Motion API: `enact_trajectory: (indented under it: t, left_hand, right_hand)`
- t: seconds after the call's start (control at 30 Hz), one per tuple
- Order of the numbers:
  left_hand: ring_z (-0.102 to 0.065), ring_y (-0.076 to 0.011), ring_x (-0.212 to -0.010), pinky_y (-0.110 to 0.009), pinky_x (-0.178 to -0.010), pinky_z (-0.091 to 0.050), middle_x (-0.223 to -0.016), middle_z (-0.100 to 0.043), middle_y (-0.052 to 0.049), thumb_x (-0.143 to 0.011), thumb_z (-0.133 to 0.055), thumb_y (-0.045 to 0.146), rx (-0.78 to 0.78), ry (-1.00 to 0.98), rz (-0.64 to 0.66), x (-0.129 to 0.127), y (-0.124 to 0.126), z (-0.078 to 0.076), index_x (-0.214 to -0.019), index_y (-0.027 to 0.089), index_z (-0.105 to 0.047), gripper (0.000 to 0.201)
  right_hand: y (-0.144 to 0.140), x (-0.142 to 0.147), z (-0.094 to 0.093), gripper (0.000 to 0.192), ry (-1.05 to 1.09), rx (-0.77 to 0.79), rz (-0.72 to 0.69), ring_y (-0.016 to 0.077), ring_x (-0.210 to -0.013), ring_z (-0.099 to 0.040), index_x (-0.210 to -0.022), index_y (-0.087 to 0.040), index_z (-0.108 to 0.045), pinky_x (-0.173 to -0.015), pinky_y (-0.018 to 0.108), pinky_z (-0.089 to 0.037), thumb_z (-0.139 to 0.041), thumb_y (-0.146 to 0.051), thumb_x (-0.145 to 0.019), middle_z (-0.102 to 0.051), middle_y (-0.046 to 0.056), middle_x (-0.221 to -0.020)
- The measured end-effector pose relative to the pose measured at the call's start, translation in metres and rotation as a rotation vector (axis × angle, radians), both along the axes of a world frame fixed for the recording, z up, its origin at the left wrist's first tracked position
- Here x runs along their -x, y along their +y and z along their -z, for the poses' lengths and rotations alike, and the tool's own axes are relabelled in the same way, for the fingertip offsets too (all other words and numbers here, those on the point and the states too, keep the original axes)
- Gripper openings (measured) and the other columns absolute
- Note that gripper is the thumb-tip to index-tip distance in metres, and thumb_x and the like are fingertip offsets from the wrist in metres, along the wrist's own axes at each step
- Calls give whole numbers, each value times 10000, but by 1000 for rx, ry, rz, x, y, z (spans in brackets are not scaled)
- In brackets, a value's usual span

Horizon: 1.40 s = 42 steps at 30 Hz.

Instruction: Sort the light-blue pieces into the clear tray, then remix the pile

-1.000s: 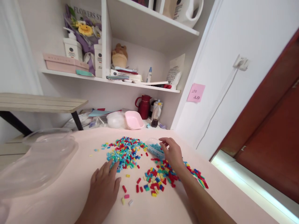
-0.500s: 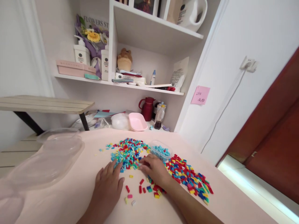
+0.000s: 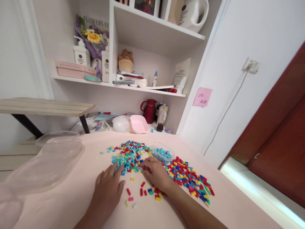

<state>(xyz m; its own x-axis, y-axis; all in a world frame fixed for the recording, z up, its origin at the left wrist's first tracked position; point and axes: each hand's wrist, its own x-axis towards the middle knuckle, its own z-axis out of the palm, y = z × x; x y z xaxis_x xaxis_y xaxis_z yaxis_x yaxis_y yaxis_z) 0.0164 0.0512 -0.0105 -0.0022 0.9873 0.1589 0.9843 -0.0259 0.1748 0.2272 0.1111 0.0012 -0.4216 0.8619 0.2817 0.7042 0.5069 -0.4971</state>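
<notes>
A mixed pile of small toy building bricks (image 3: pixel 130 156), mostly light blue, red, green and yellow, lies on the pink tabletop. My left hand (image 3: pixel 107 186) rests palm down at the pile's near left edge, fingers spread and fingertips touching the closest bricks. From the right, my right hand (image 3: pixel 156 173) reaches the pile's near right side. Its fingers are bent, with the thumb slightly apart from them, and I see no brick between them. Just beyond this hand stands a clear plastic tub (image 3: pixel 163 152) of light blue bricks.
A second, mostly red heap of bricks (image 3: pixel 188 178) spreads to the right, with loose bricks (image 3: pixel 143 190) between my forearms. Clear plastic trays (image 3: pixel 52 159) lie left. Behind are a pink bowl (image 3: pixel 139 124), a red jug (image 3: pixel 149 110) and a bottle (image 3: pixel 162 119).
The whole view has shifted slightly left. Both hands stay at the pile, with the right fingertips moved a little among the bricks.
</notes>
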Motion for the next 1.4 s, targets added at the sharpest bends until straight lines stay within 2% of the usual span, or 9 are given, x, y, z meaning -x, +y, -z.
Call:
enact_trajectory:
  t: [0.23, 0.47, 0.6, 0.8, 0.9, 1.03, 1.13, 1.27, 1.4]
  left_hand:
    - [-364, -245, -1384, -465, -1123, -231, -1506, -408, -62, -893, -352, 266, 18, 13, 5, 0, 0, -1, -1390, 271, -467, 511]
    - [-379, -227, -1373, -450, -1128, -226, -1500, -419, -53, -890, -360, 256, -4, 17, -3, 0, 0, -1, -1372, 278, -489, 499]
    - [-373, -230, -1379, -456, -1127, -236, -1504, -413, -50, -894, -363, 256, 22, 32, -2, 1, 0, -3, -1378, 283, -480, 499]
    - [-353, -217, -1395, -448, -1133, -233, -1514, -396, -46, -904, -348, 259, 55, 49, -10, 0, 0, -5, -1402, 284, -444, 508]
    - [-336, -213, -1405, -445, -1137, -220, -1524, -377, -41, -911, -333, 260, 73, 66, -13, -1, 0, -6, -1412, 287, -428, 511]
    - [-323, -211, -1413, -436, -1137, -218, -1531, -364, -41, -916, -335, 264, 101, 78, -14, -2, -1, -9, -1418, 286, -419, 509]
    - [-316, -211, -1416, -435, -1138, -214, -1534, -359, -42, -919, -332, 266, 113, 85, -13, -2, -2, -10, -1419, 283, -416, 508]
    - [-321, -217, -1412, -445, -1139, -209, -1531, -365, -44, -917, -333, 259, 97, 74, -11, -2, -1, -8, -1419, 281, -418, 509]
    - [-332, -220, -1404, -447, -1135, -213, -1526, -376, -36, -911, -340, 252, 64, 52, -3, -1, 1, -4, -1407, 289, -437, 506]
  right_hand:
    - [1, 1, 0, 147, 41, 19, 29, 179, -914, -571, -881, -244, -726, -832, 288, -409, -662, -171, -771, -650, 23, -917]
    - [1, 1, -4, 111, 116, -7, 24, 157, -895, -587, -786, -223, -702, -812, 260, -418, -651, -127, -764, -675, 10, -888]
    - [4, -6, -10, 93, 175, -64, 85, 155, -876, -598, -755, -224, -693, -824, 268, -425, -645, -153, -793, -687, 1, -854]
    - [11, -29, -26, 149, 359, -195, 155, 185, -860, -611, -809, -219, -708, -791, 300, -455, -581, -278, -863, -684, 43, -876]
    - [19, -47, -31, 231, 406, -280, 261, 200, -860, -614, -837, -214, -711, -788, 322, -466, -530, -347, -890, -682, 65, -915]
    - [30, -68, -26, 268, 374, -311, 403, 208, -840, -613, -878, -210, -720, -780, 340, -470, -510, -377, -890, -673, 71, -933]
    - [34, -74, -20, 305, 377, -297, 439, 203, -836, -617, -1020, -199, -702, -776, 346, -482, -473, -361, -901, -663, 87, -1025]
    - [30, -66, -20, 315, 413, -320, 372, 208, -872, -621, -1070, -203, -683, -781, 343, -492, -446, -337, -910, -675, 86, -1034]
    - [17, -42, -19, 247, 312, -299, 153, 199, -915, -623, -1001, -234, -694, -843, 340, -473, -467, -255, -907, -697, 52, -980]
